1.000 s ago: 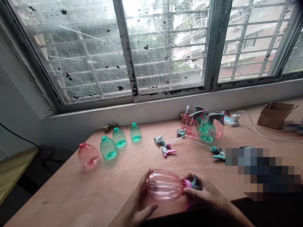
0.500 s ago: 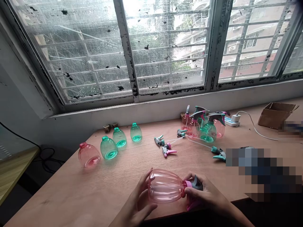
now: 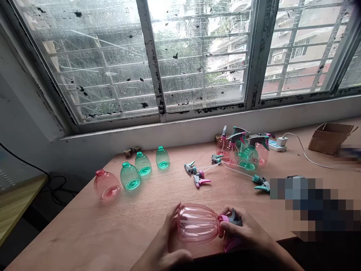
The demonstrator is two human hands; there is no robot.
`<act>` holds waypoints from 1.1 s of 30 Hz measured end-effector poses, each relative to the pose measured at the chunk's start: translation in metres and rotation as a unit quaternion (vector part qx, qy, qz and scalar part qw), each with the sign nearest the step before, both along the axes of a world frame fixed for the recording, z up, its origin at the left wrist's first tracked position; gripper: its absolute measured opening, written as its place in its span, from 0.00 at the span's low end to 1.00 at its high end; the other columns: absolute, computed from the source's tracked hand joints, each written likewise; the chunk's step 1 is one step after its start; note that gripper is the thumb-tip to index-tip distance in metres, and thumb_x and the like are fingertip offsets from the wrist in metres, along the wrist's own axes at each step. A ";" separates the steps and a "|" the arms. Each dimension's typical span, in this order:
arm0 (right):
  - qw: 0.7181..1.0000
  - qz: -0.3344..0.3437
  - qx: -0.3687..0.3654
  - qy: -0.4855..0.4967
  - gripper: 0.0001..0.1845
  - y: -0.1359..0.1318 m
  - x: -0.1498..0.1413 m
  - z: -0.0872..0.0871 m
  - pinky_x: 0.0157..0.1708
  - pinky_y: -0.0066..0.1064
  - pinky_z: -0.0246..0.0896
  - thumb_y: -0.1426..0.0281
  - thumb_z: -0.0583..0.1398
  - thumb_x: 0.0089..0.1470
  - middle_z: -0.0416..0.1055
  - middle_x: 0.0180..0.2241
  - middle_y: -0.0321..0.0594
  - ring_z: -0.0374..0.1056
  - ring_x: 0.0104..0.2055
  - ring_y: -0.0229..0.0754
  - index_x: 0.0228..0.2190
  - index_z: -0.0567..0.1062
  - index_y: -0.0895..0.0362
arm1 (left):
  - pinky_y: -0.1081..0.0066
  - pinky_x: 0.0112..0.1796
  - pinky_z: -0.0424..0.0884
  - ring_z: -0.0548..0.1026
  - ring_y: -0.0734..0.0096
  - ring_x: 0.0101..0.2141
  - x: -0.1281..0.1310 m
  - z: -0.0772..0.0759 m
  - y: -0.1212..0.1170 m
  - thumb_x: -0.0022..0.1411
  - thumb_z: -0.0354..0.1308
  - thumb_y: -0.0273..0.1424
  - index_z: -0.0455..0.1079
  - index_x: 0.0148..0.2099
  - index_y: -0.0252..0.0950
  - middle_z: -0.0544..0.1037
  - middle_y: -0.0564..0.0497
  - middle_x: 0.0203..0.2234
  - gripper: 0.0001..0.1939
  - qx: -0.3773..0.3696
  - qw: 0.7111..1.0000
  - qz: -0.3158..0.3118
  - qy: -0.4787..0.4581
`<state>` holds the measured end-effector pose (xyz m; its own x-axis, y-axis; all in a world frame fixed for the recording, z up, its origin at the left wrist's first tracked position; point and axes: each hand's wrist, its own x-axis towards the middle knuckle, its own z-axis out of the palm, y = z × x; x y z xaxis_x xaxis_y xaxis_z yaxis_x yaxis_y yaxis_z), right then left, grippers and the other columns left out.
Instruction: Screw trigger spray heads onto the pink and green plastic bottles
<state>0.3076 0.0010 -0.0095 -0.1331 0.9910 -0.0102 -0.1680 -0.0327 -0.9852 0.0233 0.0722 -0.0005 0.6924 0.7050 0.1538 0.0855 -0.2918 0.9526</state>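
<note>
A clear pink spray bottle point(image 3: 197, 223) lies on its side near the front edge of the wooden table point(image 3: 141, 210). My left hand point(image 3: 166, 244) is wrapped round its base end. My right hand point(image 3: 245, 233) is closed on the grey and pink trigger head point(image 3: 232, 218) at the bottle's neck. Both hands hold the bottle just above the table.
A pink bottle point(image 3: 106, 184) and three green bottles point(image 3: 129, 175) without heads stand at the left. Loose trigger heads point(image 3: 197, 177) lie mid-table. Assembled spray bottles point(image 3: 244, 150) cluster near the window, by a power strip point(image 3: 276, 144) and cardboard box point(image 3: 328, 136). A blurred patch point(image 3: 313, 203) covers the right.
My left hand's fingers have curled further under the bottle's base, and the bottle has turned slightly. My right hand stays on the trigger head.
</note>
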 end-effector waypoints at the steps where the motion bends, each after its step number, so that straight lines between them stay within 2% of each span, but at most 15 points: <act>1: 1.000 0.002 -0.002 0.000 0.24 0.000 0.000 -0.001 0.26 0.32 0.71 0.52 0.71 0.47 0.80 0.27 0.39 0.78 0.25 0.45 0.32 0.69 0.56 | 0.46 0.67 0.51 0.55 0.44 0.68 -0.001 0.000 0.000 0.56 0.70 0.43 0.41 0.73 0.52 0.56 0.44 0.71 0.52 -0.011 1.000 -0.005 -0.001; 4: 1.000 0.006 -0.003 -0.004 0.24 0.002 0.001 -0.002 0.26 0.33 0.71 0.52 0.70 0.47 0.80 0.26 0.39 0.78 0.25 0.45 0.33 0.69 0.56 | 0.49 0.67 0.53 0.56 0.48 0.68 -0.002 0.002 0.000 0.61 0.66 0.41 0.43 0.72 0.54 0.54 0.47 0.71 0.46 -0.024 1.000 -0.010 0.011; 8: 1.000 0.003 0.001 -0.002 0.22 0.003 0.002 -0.002 0.27 0.32 0.71 0.53 0.69 0.52 0.80 0.26 0.38 0.77 0.25 0.42 0.34 0.68 0.56 | 0.52 0.68 0.48 0.52 0.53 0.70 0.000 0.003 -0.001 0.63 0.65 0.37 0.48 0.71 0.58 0.51 0.55 0.72 0.40 0.002 1.000 0.024 0.016; 13: 1.000 0.000 0.011 -0.005 0.23 0.002 0.001 0.000 0.28 0.34 0.72 0.52 0.68 0.51 0.79 0.27 0.38 0.77 0.26 0.43 0.33 0.68 0.56 | 0.51 0.68 0.48 0.52 0.50 0.70 0.000 0.002 0.001 0.60 0.68 0.39 0.43 0.72 0.56 0.51 0.53 0.72 0.48 -0.007 1.000 0.006 0.028; 19: 1.000 -0.003 0.019 -0.005 0.23 0.001 0.001 -0.001 0.28 0.34 0.73 0.52 0.68 0.52 0.79 0.26 0.37 0.77 0.26 0.43 0.36 0.69 0.56 | 0.53 0.64 0.62 0.64 0.48 0.65 0.006 0.002 0.000 0.58 0.69 0.40 0.51 0.70 0.55 0.58 0.49 0.70 0.44 -0.028 0.999 0.030 -0.016; 23: 1.000 -0.021 0.020 -0.009 0.23 0.000 0.001 -0.002 0.29 0.35 0.73 0.53 0.69 0.51 0.80 0.25 0.38 0.77 0.26 0.44 0.38 0.70 0.57 | 0.51 0.63 0.62 0.63 0.48 0.65 0.009 0.006 -0.008 0.61 0.66 0.39 0.55 0.68 0.55 0.57 0.49 0.70 0.37 -0.008 0.997 0.058 -0.044; 25: 0.998 -0.041 0.033 -0.027 0.22 -0.005 -0.003 -0.001 0.28 0.35 0.74 0.54 0.69 0.51 0.80 0.27 0.39 0.78 0.27 0.46 0.38 0.72 0.57 | 0.51 0.64 0.61 0.61 0.46 0.66 0.007 0.007 -0.011 0.55 0.71 0.38 0.56 0.68 0.56 0.57 0.48 0.70 0.42 -0.014 0.997 0.053 -0.057; 26: 0.996 -0.061 0.051 -0.049 0.22 -0.009 -0.007 -0.001 0.29 0.35 0.75 0.54 0.69 0.51 0.81 0.28 0.40 0.79 0.28 0.47 0.38 0.74 0.57 | 0.50 0.64 0.59 0.59 0.44 0.66 0.006 0.008 -0.012 0.52 0.74 0.39 0.56 0.68 0.55 0.57 0.48 0.70 0.45 -0.023 0.996 0.049 -0.070; 28: 0.977 -0.117 0.129 -0.124 0.20 -0.019 -0.015 0.001 0.31 0.35 0.76 0.54 0.69 0.50 0.82 0.32 0.43 0.79 0.31 0.49 0.39 0.78 0.55 | 0.49 0.62 0.60 0.58 0.40 0.66 0.005 0.007 -0.012 0.46 0.74 0.48 0.58 0.67 0.52 0.58 0.45 0.69 0.49 -0.051 0.991 0.043 -0.119; 31: 0.902 -0.163 0.319 -0.241 0.19 -0.034 -0.026 0.003 0.34 0.33 0.75 0.58 0.71 0.51 0.84 0.32 0.42 0.80 0.31 0.49 0.44 0.81 0.50 | 0.49 0.53 0.70 0.63 0.34 0.62 0.010 0.007 -0.015 0.41 0.66 0.63 0.65 0.63 0.47 0.64 0.41 0.66 0.50 -0.085 0.971 0.057 -0.217; 32: 0.882 -0.157 0.363 -0.254 0.19 -0.038 -0.028 0.004 0.35 0.32 0.75 0.61 0.71 0.51 0.84 0.32 0.42 0.80 0.31 0.49 0.46 0.81 0.49 | 0.50 0.50 0.73 0.64 0.34 0.60 0.013 0.008 -0.018 0.41 0.64 0.64 0.67 0.61 0.46 0.66 0.41 0.64 0.49 -0.091 0.965 0.074 -0.236; 33: 0.876 -0.146 0.383 -0.254 0.19 -0.040 -0.029 0.005 0.36 0.32 0.75 0.63 0.71 0.51 0.84 0.32 0.41 0.80 0.31 0.49 0.46 0.81 0.48 | 0.52 0.48 0.75 0.66 0.36 0.59 0.017 0.009 -0.022 0.44 0.63 0.64 0.68 0.61 0.46 0.68 0.41 0.62 0.45 -0.094 0.961 0.097 -0.243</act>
